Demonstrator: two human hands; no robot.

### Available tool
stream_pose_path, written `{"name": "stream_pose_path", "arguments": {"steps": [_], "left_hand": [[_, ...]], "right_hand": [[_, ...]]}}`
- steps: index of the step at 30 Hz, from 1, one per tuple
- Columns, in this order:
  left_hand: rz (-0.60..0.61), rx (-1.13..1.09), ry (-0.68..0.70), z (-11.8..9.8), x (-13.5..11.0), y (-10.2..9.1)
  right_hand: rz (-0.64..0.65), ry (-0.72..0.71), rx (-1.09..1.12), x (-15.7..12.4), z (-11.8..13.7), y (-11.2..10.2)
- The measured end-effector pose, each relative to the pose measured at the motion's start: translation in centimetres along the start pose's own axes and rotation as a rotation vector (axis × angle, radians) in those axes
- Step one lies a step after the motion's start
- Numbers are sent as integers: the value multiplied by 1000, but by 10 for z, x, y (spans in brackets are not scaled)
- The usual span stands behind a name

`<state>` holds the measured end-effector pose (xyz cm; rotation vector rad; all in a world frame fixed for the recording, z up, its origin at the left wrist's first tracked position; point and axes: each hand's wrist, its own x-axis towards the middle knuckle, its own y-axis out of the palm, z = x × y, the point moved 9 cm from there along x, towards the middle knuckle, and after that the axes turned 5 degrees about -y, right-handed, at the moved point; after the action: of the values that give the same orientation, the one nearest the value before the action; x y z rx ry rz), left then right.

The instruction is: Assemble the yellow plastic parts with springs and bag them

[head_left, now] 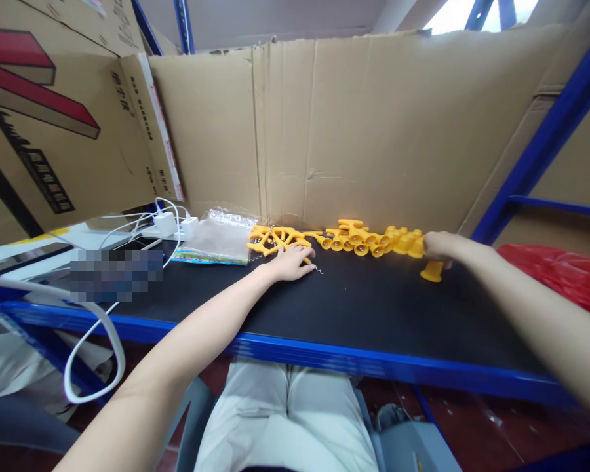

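Observation:
A row of small yellow plastic parts lies along the back of the black shelf top, against a cardboard wall. My left hand rests palm down at the left end of the row, on branched yellow pieces, with its fingers curled over one of them. My right hand is at the right end of the row, its fingers closed around a yellow cone-shaped part that stands on the shelf top. A tiny metal spring lies by my left fingertips.
A clear plastic bag lies left of the yellow parts. White chargers and cables sit at the far left. A red plastic bag is at the right, beside a blue rack post. The shelf has a blue front edge.

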<state>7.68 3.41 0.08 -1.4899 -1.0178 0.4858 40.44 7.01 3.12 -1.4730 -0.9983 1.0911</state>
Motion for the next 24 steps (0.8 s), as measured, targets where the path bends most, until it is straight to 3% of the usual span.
{"name": "stream_pose_path", "arguments": {"steps": [3,8,15,19,24], "left_hand": [[-18,12,-68,7,2,1],[38,122,-148,19,3,4],[-2,256,-256,37,2,-7],[-64,207,-292,47,5,-11],[-219,79,-298,52,6,-24]], "right_hand": [[-37,-199,-108,-19,39,-1],[-274,-397,-90,-45,92,-10],[-261,-524,-119,-79,164,-14],[-273,-551,-111,-91,185,-16],[-441,-632,76,-85,187,-12]]}}
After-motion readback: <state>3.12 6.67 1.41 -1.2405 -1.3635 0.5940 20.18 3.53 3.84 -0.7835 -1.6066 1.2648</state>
